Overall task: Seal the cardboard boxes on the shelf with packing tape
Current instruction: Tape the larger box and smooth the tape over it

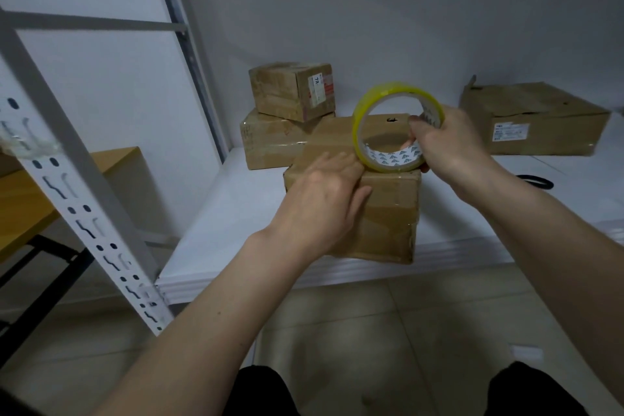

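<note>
A brown cardboard box (388, 213) stands at the front edge of the white shelf (219, 230). My left hand (324, 199) lies flat on its near top edge, fingers straight and pressing down. My right hand (445, 142) grips a roll of yellowish clear packing tape (368, 111), fingers curled through its core, holding it upright on the box top just right of my left fingertips. Whether a tape strip runs under my left hand is hard to tell.
Two stacked boxes (287, 111) sit behind on the left and a wide flat box (540, 118) at the back right. A black object (537, 181) lies on the shelf at right. A perforated metal upright (77, 186) slants at left, with a wooden table (40, 196) beyond.
</note>
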Demonstrator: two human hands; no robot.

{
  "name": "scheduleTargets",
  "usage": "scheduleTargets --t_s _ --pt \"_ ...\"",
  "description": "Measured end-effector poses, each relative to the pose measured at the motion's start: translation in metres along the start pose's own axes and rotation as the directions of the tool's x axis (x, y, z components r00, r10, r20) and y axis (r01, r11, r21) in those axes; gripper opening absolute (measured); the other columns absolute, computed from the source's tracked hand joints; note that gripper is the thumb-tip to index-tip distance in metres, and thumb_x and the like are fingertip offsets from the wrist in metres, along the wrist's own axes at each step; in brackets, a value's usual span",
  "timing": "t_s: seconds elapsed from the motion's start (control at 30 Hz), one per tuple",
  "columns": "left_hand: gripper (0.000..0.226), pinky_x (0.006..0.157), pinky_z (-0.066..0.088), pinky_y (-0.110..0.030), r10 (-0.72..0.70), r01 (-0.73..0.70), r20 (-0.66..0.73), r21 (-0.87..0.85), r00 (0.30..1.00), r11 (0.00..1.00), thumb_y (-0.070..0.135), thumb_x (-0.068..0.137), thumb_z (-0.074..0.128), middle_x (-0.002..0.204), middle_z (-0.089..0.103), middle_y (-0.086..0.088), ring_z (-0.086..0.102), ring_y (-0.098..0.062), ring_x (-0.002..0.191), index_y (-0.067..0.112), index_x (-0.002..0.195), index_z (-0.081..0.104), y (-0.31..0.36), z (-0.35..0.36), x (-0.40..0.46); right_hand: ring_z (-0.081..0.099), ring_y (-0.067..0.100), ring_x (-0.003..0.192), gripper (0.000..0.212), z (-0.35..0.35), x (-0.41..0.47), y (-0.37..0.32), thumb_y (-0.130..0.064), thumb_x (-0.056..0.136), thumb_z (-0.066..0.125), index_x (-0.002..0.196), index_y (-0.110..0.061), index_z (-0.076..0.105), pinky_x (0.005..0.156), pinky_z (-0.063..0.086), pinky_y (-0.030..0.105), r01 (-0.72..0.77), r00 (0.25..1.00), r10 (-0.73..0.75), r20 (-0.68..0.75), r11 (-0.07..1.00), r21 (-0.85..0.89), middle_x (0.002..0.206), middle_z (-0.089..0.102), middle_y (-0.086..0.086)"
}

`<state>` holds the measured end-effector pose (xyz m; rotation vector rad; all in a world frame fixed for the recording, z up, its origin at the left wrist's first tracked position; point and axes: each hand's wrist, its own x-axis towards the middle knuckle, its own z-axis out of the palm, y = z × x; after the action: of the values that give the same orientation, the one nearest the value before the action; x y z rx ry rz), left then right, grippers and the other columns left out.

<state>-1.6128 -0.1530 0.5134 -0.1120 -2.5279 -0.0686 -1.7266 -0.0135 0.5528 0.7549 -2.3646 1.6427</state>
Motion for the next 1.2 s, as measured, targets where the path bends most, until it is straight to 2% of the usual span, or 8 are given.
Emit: scheduleTargets --t_s 0.13,0.33,0.53,0.63,0.73,0.9,1.07,1.2 --pt "0.032 0.091 0.049 -0.037 0.063 -0.065 -0.016 -0.131 0.998 0.989 0.020 0.094 0.051 0.117 0.070 -0.005 0.064 -0.025 0.106 0.009 0.120 0.067 -0.006 -0.004 -0.004 0.055 0.026 0.073 0.021 0.002 0.000 -0.002 -0.018 0.100 0.042 0.098 -0.004 0.059 0.068 0.044 0.038 0.016 1.000 -0.016 0.000 1.000 -0.021 0.083 0.058 0.012" --pt "0.052 0.076 0.053 -0.031 0.020 -0.010 -0.047 0.189 0.999 0.982 0.045 0.091 0.041 0.112 0.073 -0.009 0.070 -0.028 0.099 0.007 0.112 0.071 -0.015 -0.004 -0.010 0.058 0.026 0.071 0.022 0.002 0.000 0.001 -0.018 0.098 0.047 0.078 -0.020 0.054 0.069 0.050 0.042 -0.023 1.000 0.023 0.007 1.000 0.015 0.076 0.059 0.010" --pt "0.087 0.106 0.040 -0.037 -0.136 0.108 0.095 0.252 0.986 0.962 0.070 0.084 0.024 0.124 0.065 -0.017 0.058 -0.032 0.121 0.002 0.121 0.064 0.012 -0.004 0.002 0.061 0.033 0.080 0.017 -0.002 0.000 -0.001 -0.019 0.098 0.046 0.096 -0.007 0.059 0.077 0.052 0.048 -0.047 0.999 0.047 -0.001 0.999 0.002 0.091 0.063 0.020" --pt "0.075 0.094 0.045 -0.036 -0.069 0.064 0.036 0.118 0.997 0.991 0.066 0.085 0.035 0.116 0.068 -0.012 0.063 -0.030 0.108 0.008 0.124 0.064 0.012 0.000 0.001 0.064 0.035 0.090 0.019 0.001 -0.006 -0.003 -0.028 0.091 0.054 0.094 -0.010 0.059 0.080 0.052 0.049 -0.074 0.997 0.072 0.029 0.996 0.053 0.091 0.064 0.013" --pt "0.071 0.091 0.045 -0.035 -0.076 0.074 0.022 0.085 0.997 0.994 0.064 0.085 0.040 0.112 0.069 -0.010 0.063 -0.029 0.105 0.010 0.124 0.065 0.008 0.004 -0.002 0.066 0.024 0.090 0.046 0.006 -0.015 0.005 -0.047 0.066 0.063 0.100 -0.015 0.064 0.083 0.055 0.047 -0.122 0.992 0.117 0.044 0.983 0.134 0.096 0.069 0.004" --pt "0.066 0.098 0.040 -0.034 -0.094 0.091 0.038 0.077 0.995 0.993 0.058 0.084 0.052 0.124 0.066 -0.009 0.059 -0.028 0.115 0.012 0.130 0.060 0.006 0.006 -0.002 0.063 0.029 0.089 0.026 0.007 -0.014 0.005 -0.026 0.093 0.050 0.095 -0.005 0.064 0.082 0.051 0.043 -0.132 0.991 0.130 0.024 0.987 0.094 0.095 0.067 0.013" --pt "0.069 0.106 0.036 -0.036 -0.101 0.098 0.042 0.071 0.994 0.993 0.059 0.087 0.046 0.136 0.060 -0.006 0.053 -0.025 0.127 0.013 0.138 0.054 0.006 0.009 -0.001 0.065 0.032 0.088 0.022 -0.006 -0.008 0.004 -0.029 0.095 0.049 0.095 -0.010 0.060 0.081 0.055 0.053 -0.159 0.987 0.156 0.033 0.983 0.092 0.099 0.065 0.018" --pt "0.073 0.107 0.037 -0.038 -0.106 0.107 -0.018 0.072 0.994 0.992 0.060 0.088 0.037 0.138 0.059 -0.011 0.054 -0.027 0.129 0.008 0.135 0.056 0.006 0.012 -0.005 0.068 0.029 0.083 0.013 -0.017 -0.008 0.006 -0.023 0.097 0.049 0.087 -0.016 0.055 0.073 0.059 0.048 -0.210 0.978 0.206 0.042 0.955 0.209 0.094 0.065 0.016"
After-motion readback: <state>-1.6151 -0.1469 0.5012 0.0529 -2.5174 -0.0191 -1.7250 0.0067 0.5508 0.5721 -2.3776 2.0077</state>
